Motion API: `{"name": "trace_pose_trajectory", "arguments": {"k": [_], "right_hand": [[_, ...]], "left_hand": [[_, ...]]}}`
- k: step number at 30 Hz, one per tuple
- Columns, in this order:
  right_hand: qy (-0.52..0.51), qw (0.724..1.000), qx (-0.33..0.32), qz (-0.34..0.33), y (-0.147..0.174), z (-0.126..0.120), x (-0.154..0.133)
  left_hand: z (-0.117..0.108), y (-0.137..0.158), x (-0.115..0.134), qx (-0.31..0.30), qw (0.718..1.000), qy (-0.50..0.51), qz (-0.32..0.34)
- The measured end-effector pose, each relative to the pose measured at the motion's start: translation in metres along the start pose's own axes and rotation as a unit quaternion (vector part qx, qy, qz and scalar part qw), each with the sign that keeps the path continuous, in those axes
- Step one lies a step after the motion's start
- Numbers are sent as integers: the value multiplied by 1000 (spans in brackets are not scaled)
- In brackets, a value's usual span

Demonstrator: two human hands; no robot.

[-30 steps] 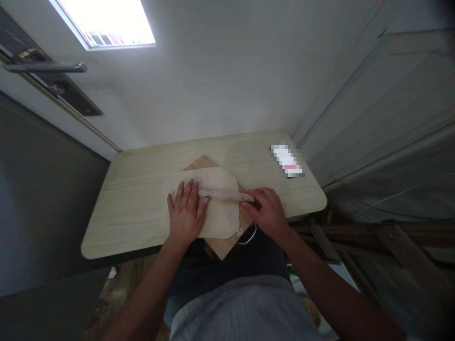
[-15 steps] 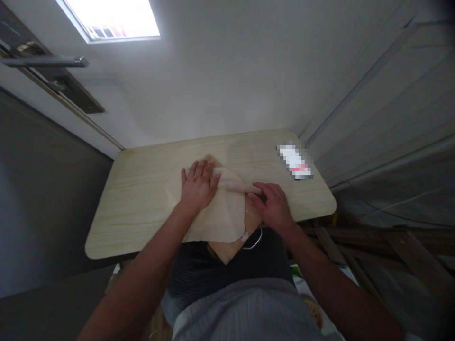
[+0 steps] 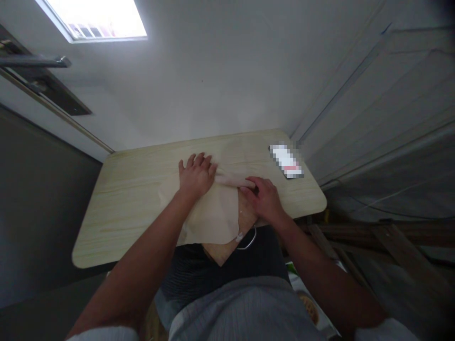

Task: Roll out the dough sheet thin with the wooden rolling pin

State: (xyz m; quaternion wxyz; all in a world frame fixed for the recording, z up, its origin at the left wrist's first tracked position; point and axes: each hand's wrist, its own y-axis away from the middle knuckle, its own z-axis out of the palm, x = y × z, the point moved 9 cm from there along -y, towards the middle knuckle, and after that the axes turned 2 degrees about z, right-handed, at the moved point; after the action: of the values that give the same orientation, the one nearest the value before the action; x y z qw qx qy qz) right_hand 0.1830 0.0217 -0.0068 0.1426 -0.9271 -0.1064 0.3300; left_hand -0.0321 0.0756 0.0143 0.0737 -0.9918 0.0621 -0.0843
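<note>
A wide, thin sheet of pale dough lies over a wooden cutting board, whose near corner juts past the table edge. Across the far part of the sheet runs a rolling pin; its left end is hidden under my left hand. My left hand rests palm down there with fingers spread. Around the pin's right end, my right hand has its thumb and fingers closed. A metal handle loop sticks out from the board's near right side.
The board sits on a light wooden table against a white door with a lever handle. A phone with a blurred screen lies at the table's far right. Wooden beams stand beyond the right edge.
My left hand has slid forward along with the pin, covering the board's far corner. My right hand keeps its hold. The whole view has shifted slightly.
</note>
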Motion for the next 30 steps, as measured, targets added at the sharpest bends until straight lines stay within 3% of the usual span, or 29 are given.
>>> {"name": "trace_pose_trajectory", "arguments": {"k": [7,10,21,30], "right_hand": [[-8,999,-34,-36,24,1,-14],[-20,999,-31,-40,30,-3,-16],[8,1000,0,-7,4,-2,-3],[31,999,-22,1,-21,4,4]], "left_hand": [[-6,66,-3,22,1000,14,17],[-3,75,-6,17,1000,15,10],[0,-1,4,-1,1000,-4,2],[12,-46,5,-44,999,18,12]]}}
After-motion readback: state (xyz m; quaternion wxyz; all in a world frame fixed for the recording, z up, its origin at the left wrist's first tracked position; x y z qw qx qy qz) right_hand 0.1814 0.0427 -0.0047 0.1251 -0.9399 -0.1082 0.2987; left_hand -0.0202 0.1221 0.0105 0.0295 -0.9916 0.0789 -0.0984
